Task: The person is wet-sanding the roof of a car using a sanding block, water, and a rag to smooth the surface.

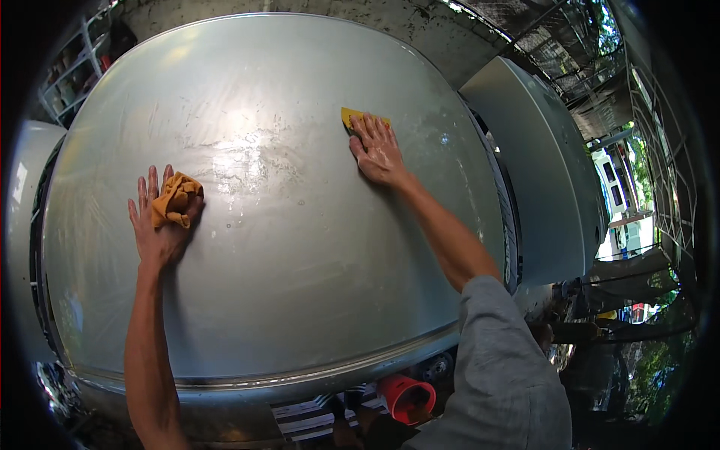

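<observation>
A broad silver-grey vehicle roof spreads beneath both hands, wet and streaked around its middle. My left hand rests on its left part with the fingers spread; a crumpled orange cloth is tucked between thumb and fingers. Farther away and to the right, my right hand lies flat, its fingers pressing a yellow sheet that looks like sandpaper against the roof. Most of that sheet is hidden under the fingers.
A red bucket stands below the roof's near edge, beside my feet and white slats. The grey hood extends at right. A metal rack is at far left, and a concrete wall runs behind.
</observation>
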The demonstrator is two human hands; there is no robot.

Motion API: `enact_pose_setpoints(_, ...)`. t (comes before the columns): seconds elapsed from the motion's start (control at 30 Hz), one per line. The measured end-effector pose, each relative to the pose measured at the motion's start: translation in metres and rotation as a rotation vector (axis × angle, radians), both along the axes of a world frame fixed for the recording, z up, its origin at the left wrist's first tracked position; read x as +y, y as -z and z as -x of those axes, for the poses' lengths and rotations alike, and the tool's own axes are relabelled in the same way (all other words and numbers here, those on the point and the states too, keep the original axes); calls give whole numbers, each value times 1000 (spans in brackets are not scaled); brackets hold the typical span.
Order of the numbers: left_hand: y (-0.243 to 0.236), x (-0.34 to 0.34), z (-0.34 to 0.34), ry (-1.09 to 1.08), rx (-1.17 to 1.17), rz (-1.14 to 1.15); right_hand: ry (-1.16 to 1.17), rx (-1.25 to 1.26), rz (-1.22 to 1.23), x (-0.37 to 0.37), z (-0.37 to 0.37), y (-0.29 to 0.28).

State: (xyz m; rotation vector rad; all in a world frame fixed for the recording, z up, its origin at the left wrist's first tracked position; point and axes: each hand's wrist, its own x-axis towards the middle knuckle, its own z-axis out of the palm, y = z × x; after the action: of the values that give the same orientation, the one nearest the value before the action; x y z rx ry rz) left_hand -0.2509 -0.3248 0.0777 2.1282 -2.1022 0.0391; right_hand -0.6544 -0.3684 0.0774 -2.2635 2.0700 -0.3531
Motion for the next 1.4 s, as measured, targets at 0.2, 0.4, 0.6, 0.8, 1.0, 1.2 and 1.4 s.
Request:
enact_pose_setpoints(0.2, 4, 2, -3, -7, -5, 43, -247, 27, -64, 134, -13, 10)
enact_pose_setpoints(0.4, 6, 3, 1, 8, 6, 25, 375, -39, 22, 20, -51, 33)
enact_pose_setpoints(0.6, 11, -1, -9, 62, 13, 92, 350, -133, 9, -17, -6, 16)
enact_pose_setpoints(0.8, 14, 2, -20, 59, -21, 53, 357, -67, -1, -7, -33, 34)
enact_pose_setpoints(1.0, 17, 2, -18, 66, 28, 41, 530, -181, 35, -37, 16, 53)
enact_pose_setpoints(1.2, 16, -6, -8, 117, 50, 79, 567, -192, 31, -64, 101, 23)
enact_pose_setpoints(1.4, 18, 0, -32, 97, -28, 70, 488, -116, 6, -37, 46, 29)
